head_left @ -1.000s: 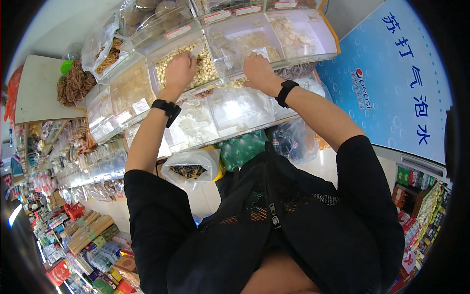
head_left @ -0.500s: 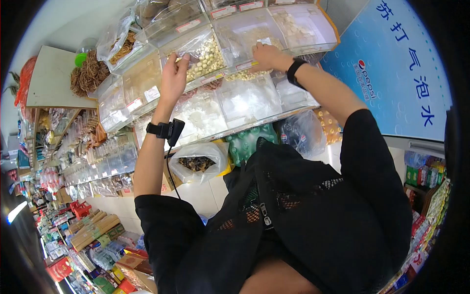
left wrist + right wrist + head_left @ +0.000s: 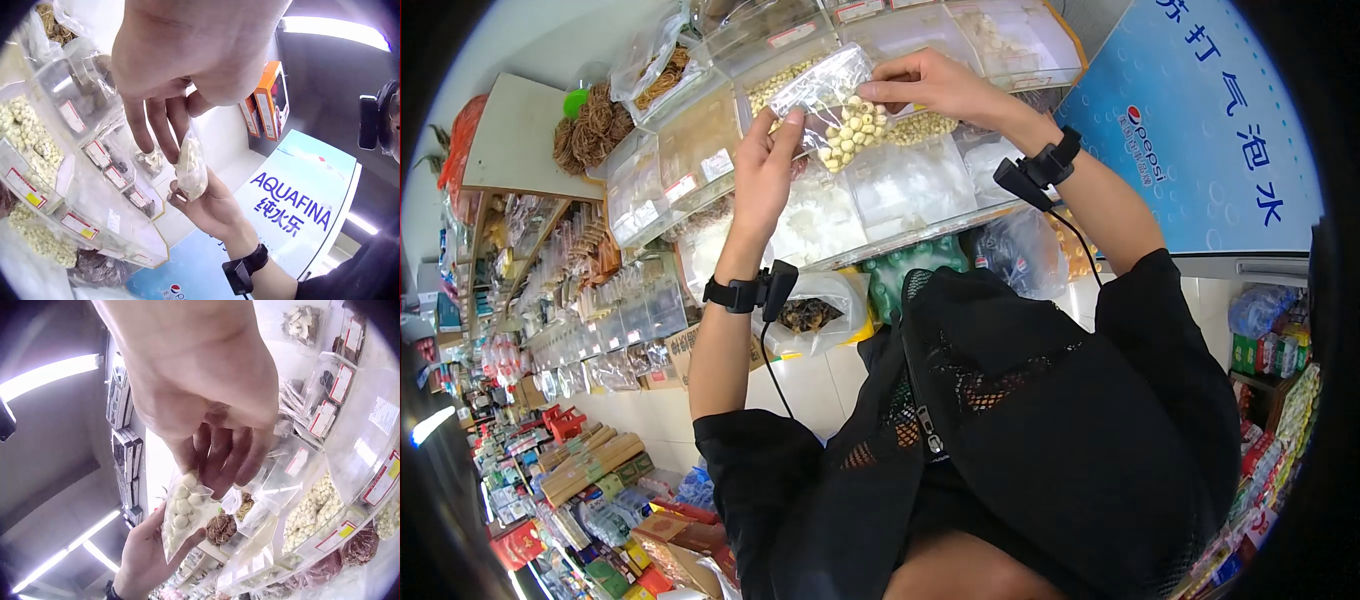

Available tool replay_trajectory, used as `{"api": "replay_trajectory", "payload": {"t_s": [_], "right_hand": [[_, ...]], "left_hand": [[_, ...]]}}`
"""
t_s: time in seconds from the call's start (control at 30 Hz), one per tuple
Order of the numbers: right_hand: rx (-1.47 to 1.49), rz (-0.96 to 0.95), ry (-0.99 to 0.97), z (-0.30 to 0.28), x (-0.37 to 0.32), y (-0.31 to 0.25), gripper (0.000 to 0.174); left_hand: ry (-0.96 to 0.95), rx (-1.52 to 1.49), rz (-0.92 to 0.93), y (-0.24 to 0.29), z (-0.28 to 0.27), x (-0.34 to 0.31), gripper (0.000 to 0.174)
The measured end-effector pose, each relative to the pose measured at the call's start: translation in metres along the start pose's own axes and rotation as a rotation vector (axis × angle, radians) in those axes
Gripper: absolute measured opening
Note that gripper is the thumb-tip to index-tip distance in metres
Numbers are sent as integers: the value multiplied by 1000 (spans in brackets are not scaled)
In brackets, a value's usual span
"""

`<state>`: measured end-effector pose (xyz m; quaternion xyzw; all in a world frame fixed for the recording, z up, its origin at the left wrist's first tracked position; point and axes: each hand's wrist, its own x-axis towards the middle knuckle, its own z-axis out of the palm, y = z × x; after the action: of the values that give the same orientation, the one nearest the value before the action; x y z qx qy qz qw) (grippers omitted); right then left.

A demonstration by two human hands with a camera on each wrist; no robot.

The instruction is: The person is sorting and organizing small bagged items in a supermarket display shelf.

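A clear plastic bag (image 3: pixel 828 88) with pale round lotus seeds (image 3: pixel 855 132) in its lower part is held up between both hands over the front of the display bins. The left hand (image 3: pixel 764 175) pinches its left edge, thumb on the near side. At the upper right edge, the thumb and fingers of the right hand (image 3: pixel 940 88) grip the plastic. In the right wrist view, the seeds (image 3: pixel 182 509) show through the bag between the two hands. Behind the bag lies a bin of loose lotus seeds (image 3: pixel 775 85), partly hidden by the bag and left hand.
Clear bins (image 3: pixel 905 190) of white goods form a lower row. A blue Pepsi fridge (image 3: pixel 1200 130) stands at the right. Below the bins are an open bag of dark dried goods (image 3: pixel 808 315) and green bottles (image 3: pixel 915 262). Packed shelves (image 3: pixel 600 310) line the left.
Both hands were over the bins, the left at the lotus seeds. The bag of seeds is now lifted nearer the body, and the right hand has come left to hold it too.
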<state>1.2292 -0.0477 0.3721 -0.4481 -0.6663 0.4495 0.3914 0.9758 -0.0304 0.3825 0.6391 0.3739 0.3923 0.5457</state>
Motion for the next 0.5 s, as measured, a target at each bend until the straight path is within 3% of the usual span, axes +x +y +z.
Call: {"api": "replay_trajectory", "payload": {"t_s": [0.13,0.23,0.4,0.5], "right_hand": [[-26,-23,111,6,-10,0,36],[-31,-67,176,13,-24,-2,33],[-125,-74,257,13,-58,11,34],[-162,-70,303,16,-78,11,35]], "left_hand": [[-32,80,-39,-6,5,-9,44],[-88,-23,-191,-9,28,-20,64],[-182,-269,-265,-24,53,-37,63],[-299,-251,-246,-20,67,-49,51]]}}
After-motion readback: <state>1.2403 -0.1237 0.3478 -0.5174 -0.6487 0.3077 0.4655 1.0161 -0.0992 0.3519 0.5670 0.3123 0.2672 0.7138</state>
